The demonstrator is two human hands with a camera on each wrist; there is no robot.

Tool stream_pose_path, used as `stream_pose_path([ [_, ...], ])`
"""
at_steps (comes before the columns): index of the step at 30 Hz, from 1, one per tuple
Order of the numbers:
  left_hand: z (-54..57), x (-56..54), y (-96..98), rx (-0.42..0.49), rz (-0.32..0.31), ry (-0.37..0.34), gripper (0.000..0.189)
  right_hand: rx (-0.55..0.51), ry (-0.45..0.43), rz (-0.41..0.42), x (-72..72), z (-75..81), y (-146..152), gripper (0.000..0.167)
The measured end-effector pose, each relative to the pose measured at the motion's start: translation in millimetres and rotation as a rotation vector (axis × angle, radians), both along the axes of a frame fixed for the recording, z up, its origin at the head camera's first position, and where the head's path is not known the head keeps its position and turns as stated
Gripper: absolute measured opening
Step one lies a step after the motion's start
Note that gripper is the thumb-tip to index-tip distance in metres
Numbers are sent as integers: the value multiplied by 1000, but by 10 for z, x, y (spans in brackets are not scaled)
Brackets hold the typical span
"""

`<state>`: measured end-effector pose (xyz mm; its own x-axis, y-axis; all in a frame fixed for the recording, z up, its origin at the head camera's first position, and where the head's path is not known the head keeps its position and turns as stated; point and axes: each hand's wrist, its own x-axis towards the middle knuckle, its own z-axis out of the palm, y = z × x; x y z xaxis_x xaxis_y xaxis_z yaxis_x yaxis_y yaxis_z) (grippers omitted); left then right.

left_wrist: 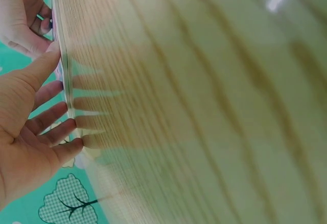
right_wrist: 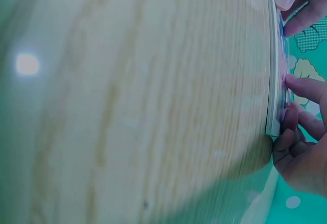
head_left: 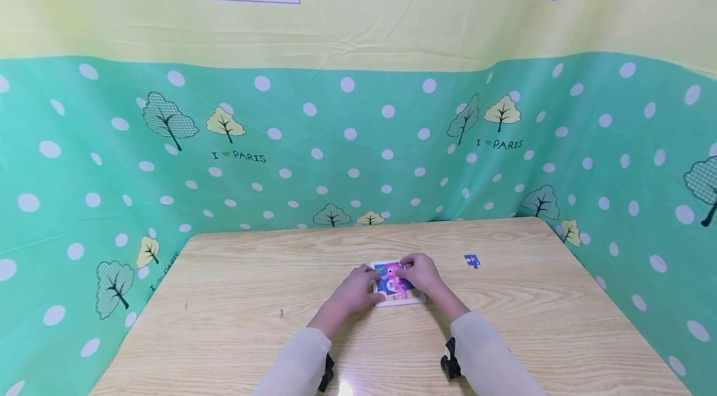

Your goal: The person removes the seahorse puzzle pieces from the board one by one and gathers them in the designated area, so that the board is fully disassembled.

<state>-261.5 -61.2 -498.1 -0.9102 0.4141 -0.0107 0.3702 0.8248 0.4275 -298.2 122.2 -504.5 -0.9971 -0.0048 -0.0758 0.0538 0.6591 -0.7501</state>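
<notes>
A small jigsaw puzzle (head_left: 394,287) in a white frame lies on the table, with a pink seahorse on blue. My left hand (head_left: 355,289) rests along its left side, thumb at the near left corner and fingers spread, some over the picture. In the left wrist view, the fingers of the left hand (left_wrist: 38,114) look nearly straight. Over the puzzle's upper right part, my right hand (head_left: 421,273) pinches what looks like a puzzle piece, largely covered by the fingers. The right wrist view shows the right hand (right_wrist: 306,142) with its outer fingers curled by the frame's edge.
A loose blue puzzle piece (head_left: 472,261) lies to the right of the puzzle on the wooden table (head_left: 241,296). A small dark mark (head_left: 282,313) shows on the left. Patterned green cloth (head_left: 313,153) hangs behind the table and at both sides.
</notes>
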Motion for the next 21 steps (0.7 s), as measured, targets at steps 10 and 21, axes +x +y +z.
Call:
stream_pose_path([
  [10, 4, 2, 5, -6, -4, 0, 50, -4, 10, 15, 4, -11, 6, 23],
  [21, 28, 12, 9, 13, 12, -30, 52, -47, 7, 8, 43, 16, 0, 23],
])
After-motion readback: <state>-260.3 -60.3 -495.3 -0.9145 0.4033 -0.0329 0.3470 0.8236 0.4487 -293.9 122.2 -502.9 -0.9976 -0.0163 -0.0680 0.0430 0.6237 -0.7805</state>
